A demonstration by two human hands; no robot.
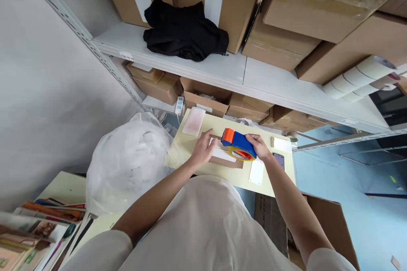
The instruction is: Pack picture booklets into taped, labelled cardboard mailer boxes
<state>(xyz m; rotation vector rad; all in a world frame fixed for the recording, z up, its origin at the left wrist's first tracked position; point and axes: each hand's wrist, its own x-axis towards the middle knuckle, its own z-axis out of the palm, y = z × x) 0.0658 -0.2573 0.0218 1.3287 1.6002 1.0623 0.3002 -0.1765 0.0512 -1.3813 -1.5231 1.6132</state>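
Observation:
A blue and orange tape dispenser (244, 143) with a roll of tape in it is gripped by my right hand (259, 146) at its right end. It hangs above a flat brown cardboard piece (219, 161), which has a white strip across it and lies on the pale yellow table (178, 152). My left hand (203, 149) rests at the left end of the cardboard, fingers apart, with nothing in it. Right of the cardboard lies a white card (256, 172), and a phone (279, 160) is partly behind my right forearm.
Left of the table bulges a large white plastic bag (127, 161). A pinkish-white packet (194, 121) lies on the table's far left. Behind stands a metal shelf (222, 72) with cardboard boxes (216, 0) and a black garment (187, 31). An open carton (330, 224) stands below right.

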